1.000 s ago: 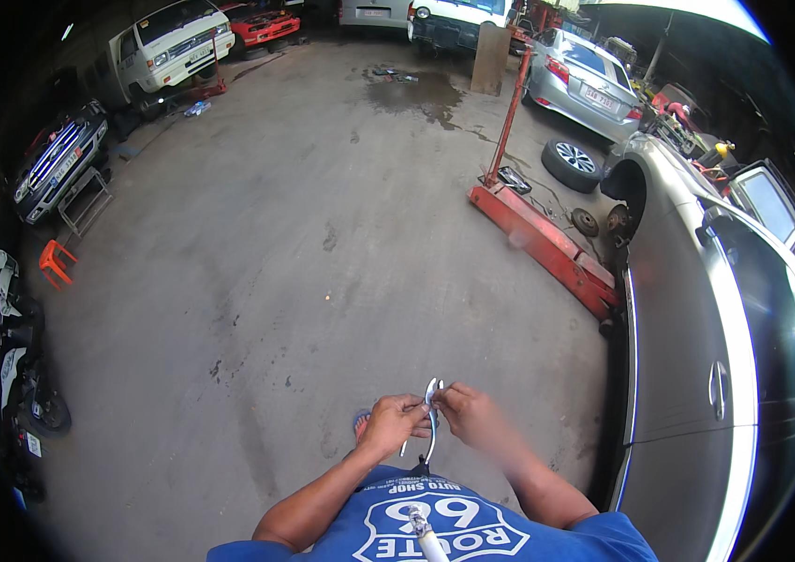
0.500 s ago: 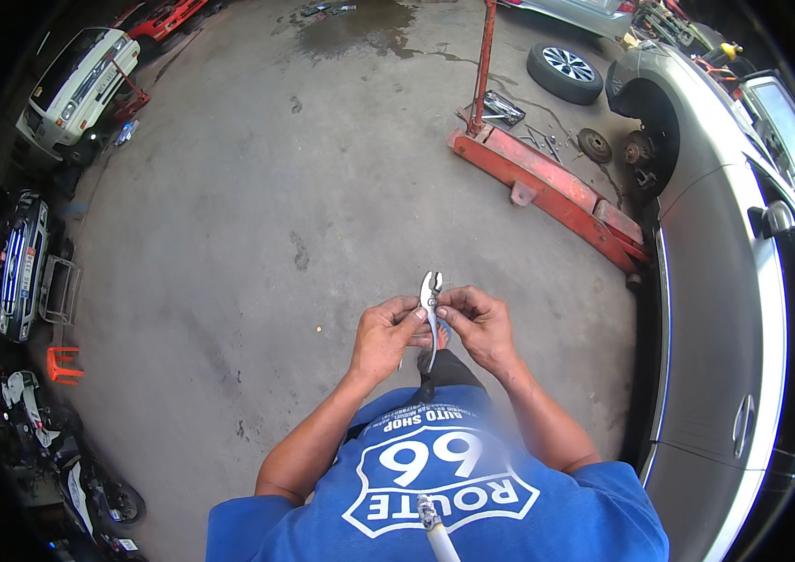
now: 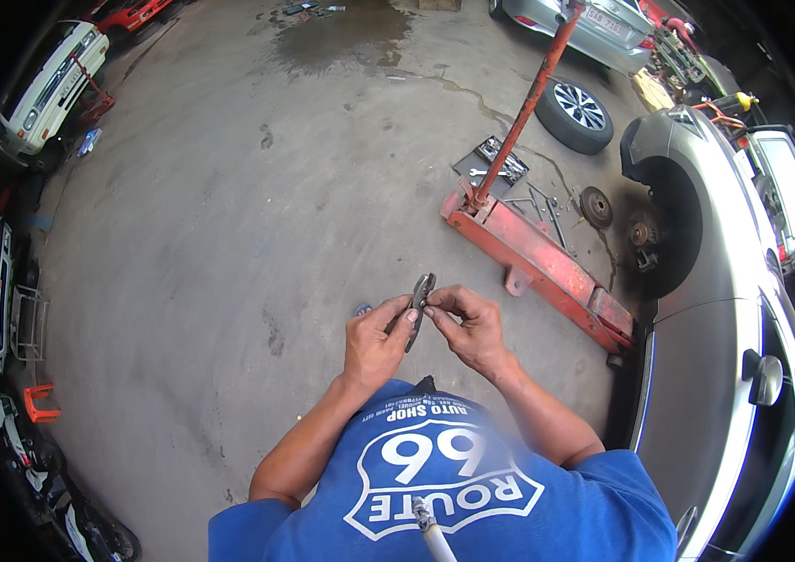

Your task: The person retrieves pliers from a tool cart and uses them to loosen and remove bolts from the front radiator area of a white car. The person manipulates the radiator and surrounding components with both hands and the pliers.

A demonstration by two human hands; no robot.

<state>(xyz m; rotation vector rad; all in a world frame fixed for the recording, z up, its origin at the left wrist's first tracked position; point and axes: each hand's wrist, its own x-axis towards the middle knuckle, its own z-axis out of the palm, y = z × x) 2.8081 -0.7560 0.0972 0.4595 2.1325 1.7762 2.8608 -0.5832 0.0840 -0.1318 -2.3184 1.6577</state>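
Note:
A pair of slip-joint pliers (image 3: 420,298) is held up in front of my chest, jaws pointing away from me and turned partly edge-on. My left hand (image 3: 378,345) pinches it from the left, thumb and fingers closed around the upper handles. From the right, my right hand (image 3: 469,328) has its thumb and fingertips pressed at the pliers near the joint. The fingers hide much of the handles. Below my hands, a lit cigarette (image 3: 430,529) sticks out over my blue shirt.
A red floor jack (image 3: 547,267) lies at the right beside a silver car (image 3: 725,300) with a front wheel off. Near it are a loose wheel (image 3: 575,114), an open tool case (image 3: 491,164), wrenches and a brake disc (image 3: 595,207). An orange stool (image 3: 42,403) stands far left.
The pliers have turned from showing their shiny flat side to a darker, edge-on view. Both hands stay on them. My view has shifted, so the jack and car appear lower; one foot shows further left.

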